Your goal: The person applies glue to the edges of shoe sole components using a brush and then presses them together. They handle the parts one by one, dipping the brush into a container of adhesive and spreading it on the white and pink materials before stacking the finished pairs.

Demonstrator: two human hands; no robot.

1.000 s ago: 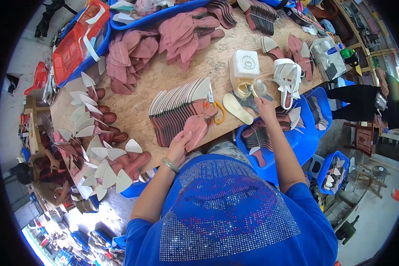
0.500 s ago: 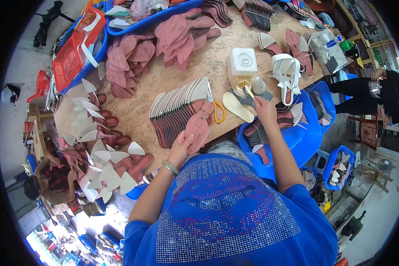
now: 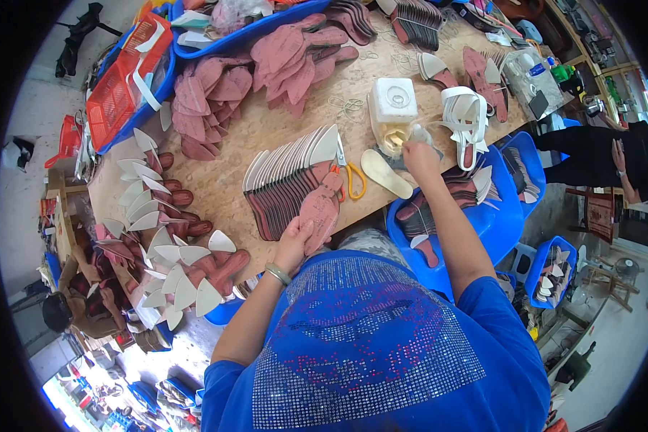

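Note:
My left hand (image 3: 292, 246) is closed on the lower end of a reddish insole (image 3: 320, 214), which tilts up beside a tight row of insoles with white toe pieces (image 3: 293, 164). My right hand (image 3: 420, 160) is pinched at the mouth of a white plastic container (image 3: 394, 101) with its front cut away and yellowish glue inside. A brush (image 3: 399, 141) pokes from those fingers into the glue, most of its handle hidden. Orange-handled scissors (image 3: 356, 181) and a cream insole (image 3: 386, 174) lie between my hands.
Loose reddish insoles (image 3: 210, 101) are heaped at the far left, and white-tipped ones (image 3: 187, 268) line the left edge. White strips (image 3: 465, 119) stand right of the container. A blue tub (image 3: 500, 209) holds more insoles. Other people are at left and right.
My right hand has shifted slightly left and up, bringing the brush further into the container. The insole in my left hand has turned slightly, showing more of the scissors. The person at right has moved.

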